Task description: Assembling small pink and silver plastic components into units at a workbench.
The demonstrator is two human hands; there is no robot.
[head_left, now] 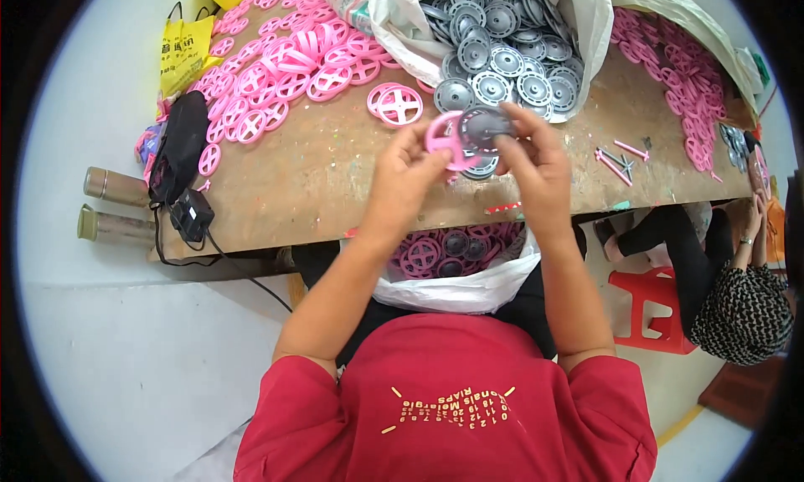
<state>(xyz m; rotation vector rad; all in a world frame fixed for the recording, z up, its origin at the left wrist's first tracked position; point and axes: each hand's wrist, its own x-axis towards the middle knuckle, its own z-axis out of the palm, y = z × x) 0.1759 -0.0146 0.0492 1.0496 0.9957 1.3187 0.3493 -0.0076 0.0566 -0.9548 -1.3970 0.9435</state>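
Observation:
Above the table's front part, my left hand (408, 164) pinches a pink spoked plastic ring (444, 139) between thumb and fingers. My right hand (536, 159) grips a grey plastic disc (486, 128), its thumb on the face. Ring and disc overlap edge to edge; whether they are joined I cannot tell. Just below them another grey disc (481, 170) is partly hidden by my right hand. Behind my hands a white sack (596, 30) spills many grey discs (507, 61). Left of it lie pink rings (395, 105), several heaped together farther back.
An open white bag (452, 296) with pink and grey wheels hangs at my lap, under the table edge (318, 241). Small pink and grey rods (615, 165) lie right. At left are a black pouch (180, 143) and two flasks (117, 224). A person sits by a red stool (649, 306).

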